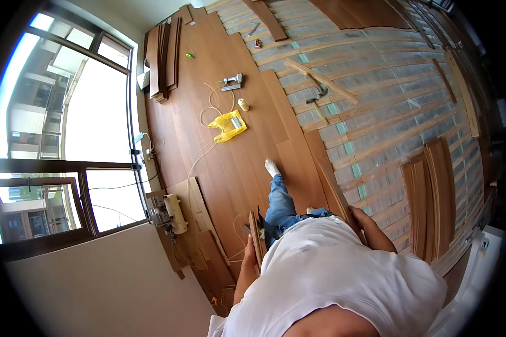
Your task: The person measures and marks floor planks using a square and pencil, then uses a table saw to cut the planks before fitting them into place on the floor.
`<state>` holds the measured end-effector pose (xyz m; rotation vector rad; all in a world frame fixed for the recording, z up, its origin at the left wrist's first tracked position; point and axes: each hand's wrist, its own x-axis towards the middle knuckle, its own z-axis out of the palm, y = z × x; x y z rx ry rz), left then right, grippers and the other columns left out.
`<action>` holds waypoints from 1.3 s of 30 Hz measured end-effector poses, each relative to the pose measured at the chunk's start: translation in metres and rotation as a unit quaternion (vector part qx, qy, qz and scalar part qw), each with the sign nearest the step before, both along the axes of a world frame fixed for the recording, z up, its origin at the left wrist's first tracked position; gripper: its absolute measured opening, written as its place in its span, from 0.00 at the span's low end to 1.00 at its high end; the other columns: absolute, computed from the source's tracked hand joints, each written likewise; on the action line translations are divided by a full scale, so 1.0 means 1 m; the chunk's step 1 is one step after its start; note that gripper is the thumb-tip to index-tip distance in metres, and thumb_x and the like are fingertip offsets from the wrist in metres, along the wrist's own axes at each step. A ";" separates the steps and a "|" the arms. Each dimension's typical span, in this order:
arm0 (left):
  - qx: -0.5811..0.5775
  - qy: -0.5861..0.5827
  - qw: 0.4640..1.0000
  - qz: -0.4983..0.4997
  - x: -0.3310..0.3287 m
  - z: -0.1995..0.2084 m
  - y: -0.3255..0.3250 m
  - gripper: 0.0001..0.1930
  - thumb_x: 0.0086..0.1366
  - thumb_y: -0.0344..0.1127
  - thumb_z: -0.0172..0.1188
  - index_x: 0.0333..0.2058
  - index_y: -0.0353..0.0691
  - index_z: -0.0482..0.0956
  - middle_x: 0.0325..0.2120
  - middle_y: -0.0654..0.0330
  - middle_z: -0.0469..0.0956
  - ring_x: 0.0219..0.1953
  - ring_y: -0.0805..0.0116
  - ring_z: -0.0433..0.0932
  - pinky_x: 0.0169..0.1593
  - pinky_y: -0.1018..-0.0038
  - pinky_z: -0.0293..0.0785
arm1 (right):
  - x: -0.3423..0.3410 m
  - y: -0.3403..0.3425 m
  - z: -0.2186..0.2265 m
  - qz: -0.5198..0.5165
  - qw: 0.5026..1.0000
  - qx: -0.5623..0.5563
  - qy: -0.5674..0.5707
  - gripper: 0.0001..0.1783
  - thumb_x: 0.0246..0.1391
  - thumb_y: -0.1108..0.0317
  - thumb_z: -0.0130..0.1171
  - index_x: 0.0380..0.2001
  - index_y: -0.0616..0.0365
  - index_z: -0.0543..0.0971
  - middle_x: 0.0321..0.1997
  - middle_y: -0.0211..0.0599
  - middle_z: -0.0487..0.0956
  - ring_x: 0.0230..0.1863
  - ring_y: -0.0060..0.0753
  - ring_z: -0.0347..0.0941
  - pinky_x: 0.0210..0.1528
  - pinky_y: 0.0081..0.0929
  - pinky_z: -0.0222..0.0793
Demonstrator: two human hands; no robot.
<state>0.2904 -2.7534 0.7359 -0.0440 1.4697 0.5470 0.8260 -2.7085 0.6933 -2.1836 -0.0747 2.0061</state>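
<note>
Planks (334,188) flank a person in a white shirt (320,258) on a partly laid wooden floor (219,168), one at either side of the body. Carrying them appears to be the step in hand, one socked foot (271,167) set ahead on the finished boards. The right hand (365,220) is wrapped over the edge of its plank, fingers curled narrow; the left hand (249,250) grips the plank on the left (256,233), its inner side hidden from the lens. Both pieces show edge-up, long axes running fore and aft. The left one points nearly straight ahead; the right one slants, its far end aimed forward and leftward, beside the unfinished floor (388,123). Rear ends disappear behind the shirt, so their full reach cannot be told. The next move seems to call for an even, firm hold on both sides and a clear path for the front ends, away from the hammer (312,101) and the yellow bag (225,128) ahead.
</note>
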 end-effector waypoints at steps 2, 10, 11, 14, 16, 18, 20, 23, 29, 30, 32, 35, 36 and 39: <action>-0.007 0.035 0.999 0.014 0.002 -0.027 0.052 0.38 0.67 0.73 0.48 0.56 0.43 0.78 0.45 0.57 0.81 0.44 0.61 0.78 0.49 0.65 0.74 | -0.006 0.037 -0.017 0.031 0.998 0.005 -0.048 0.38 0.66 0.40 0.44 0.59 0.66 0.73 0.56 0.54 0.79 0.52 0.51 0.77 0.58 0.42 0.70; 0.020 0.001 0.995 -0.093 -0.048 -0.019 0.307 0.39 0.70 0.71 0.43 0.58 0.41 0.77 0.50 0.52 0.82 0.47 0.56 0.80 0.51 0.63 0.77 | -0.020 0.208 0.045 -0.045 0.999 0.008 0.021 0.51 0.61 0.33 0.49 0.69 0.70 0.61 0.70 0.59 0.64 0.68 0.54 0.63 0.69 0.43 0.58; 0.006 -0.040 0.994 -0.101 -0.049 -0.005 0.347 0.39 0.70 0.71 0.43 0.58 0.41 0.78 0.50 0.53 0.82 0.47 0.57 0.80 0.51 0.63 0.76 | -0.017 0.218 0.054 -0.079 0.994 -0.058 0.047 0.53 0.60 0.31 0.50 0.70 0.70 0.59 0.72 0.59 0.63 0.69 0.55 0.61 0.70 0.44 0.56; 0.016 0.021 0.991 -0.133 -0.080 0.002 0.453 0.38 0.70 0.70 0.44 0.58 0.40 0.78 0.50 0.54 0.82 0.47 0.57 0.80 0.52 0.65 0.76 | -0.027 0.284 0.065 -0.097 0.991 -0.073 0.064 0.49 0.63 0.34 0.48 0.69 0.70 0.60 0.70 0.58 0.64 0.67 0.54 0.64 0.68 0.42 0.59; 0.010 0.089 0.983 -0.160 -0.093 0.008 0.518 0.40 0.69 0.71 0.46 0.58 0.38 0.77 0.52 0.52 0.79 0.52 0.59 0.77 0.55 0.67 0.73 | -0.025 0.329 0.060 -0.084 0.996 0.016 0.037 0.40 0.67 0.39 0.48 0.63 0.68 0.70 0.63 0.50 0.74 0.59 0.44 0.71 0.62 0.36 0.66; 0.033 0.108 0.980 -0.164 -0.108 0.026 0.572 0.40 0.69 0.71 0.46 0.58 0.37 0.77 0.51 0.52 0.80 0.50 0.60 0.78 0.54 0.67 0.74 | -0.063 0.410 0.113 -0.105 0.993 0.052 0.035 0.37 0.67 0.41 0.48 0.60 0.67 0.73 0.58 0.47 0.77 0.55 0.42 0.74 0.59 0.34 0.68; 0.039 0.088 0.980 -0.173 -0.086 0.036 0.625 0.38 0.70 0.70 0.46 0.55 0.37 0.78 0.47 0.54 0.81 0.45 0.60 0.79 0.50 0.68 0.76 | -0.026 0.465 0.093 -0.084 0.994 0.065 -0.023 0.35 0.67 0.42 0.49 0.57 0.67 0.76 0.53 0.45 0.80 0.50 0.41 0.77 0.54 0.34 0.71; 0.009 0.008 0.996 -0.087 -0.085 0.030 0.651 0.33 0.69 0.72 0.45 0.38 0.43 0.78 0.28 0.60 0.77 0.28 0.64 0.76 0.33 0.69 0.73 | -0.003 0.566 0.057 0.036 0.993 0.068 -0.093 0.43 0.64 0.36 0.52 0.52 0.74 0.78 0.51 0.52 0.82 0.49 0.46 0.80 0.51 0.36 0.73; -0.027 0.003 0.999 -0.046 0.000 0.039 0.713 0.32 0.67 0.73 0.46 0.21 0.50 0.71 0.12 0.65 0.66 0.14 0.67 0.66 0.19 0.70 0.64 | 0.015 0.791 0.132 0.223 0.927 0.171 -0.248 0.42 0.61 0.35 0.54 0.47 0.74 0.80 0.48 0.64 0.81 0.48 0.58 0.80 0.50 0.42 0.73; -0.034 0.054 0.993 -0.101 0.011 0.046 0.729 0.31 0.69 0.71 0.46 0.27 0.48 0.76 0.18 0.63 0.73 0.20 0.66 0.73 0.26 0.70 0.70 | 0.017 0.823 0.144 0.271 0.911 0.171 -0.259 0.40 0.61 0.36 0.55 0.44 0.74 0.81 0.47 0.68 0.80 0.50 0.62 0.78 0.51 0.45 0.73; 0.010 0.067 0.992 -0.104 0.032 0.056 0.767 0.30 0.70 0.69 0.46 0.37 0.47 0.80 0.27 0.61 0.78 0.28 0.66 0.77 0.35 0.70 0.74 | 0.011 0.883 0.181 0.288 0.893 0.180 -0.297 0.39 0.61 0.37 0.55 0.44 0.73 0.80 0.46 0.66 0.81 0.49 0.62 0.79 0.51 0.46 0.73; 0.011 0.096 0.994 -0.043 0.033 0.041 0.832 0.30 0.70 0.70 0.46 0.34 0.47 0.80 0.25 0.62 0.78 0.26 0.67 0.75 0.33 0.70 0.73 | 0.000 0.963 0.191 0.324 0.851 0.213 -0.355 0.36 0.61 0.40 0.56 0.46 0.71 0.78 0.41 0.62 0.83 0.46 0.62 0.80 0.49 0.47 0.75; 0.023 0.091 0.992 -0.084 0.027 0.038 0.860 0.31 0.69 0.70 0.47 0.31 0.47 0.79 0.22 0.63 0.76 0.24 0.68 0.74 0.31 0.70 0.71 | -0.003 0.987 0.193 0.345 0.838 0.205 -0.369 0.35 0.61 0.41 0.57 0.47 0.70 0.77 0.41 0.62 0.83 0.44 0.62 0.80 0.48 0.47 0.75; -0.013 0.053 0.995 -0.083 0.001 0.010 0.929 0.32 0.68 0.71 0.47 0.28 0.46 0.79 0.19 0.64 0.75 0.21 0.69 0.72 0.28 0.72 0.69 | -0.013 1.052 0.176 0.353 0.817 0.236 -0.391 0.29 0.61 0.48 0.60 0.46 0.68 0.76 0.39 0.62 0.82 0.43 0.65 0.80 0.45 0.50 0.75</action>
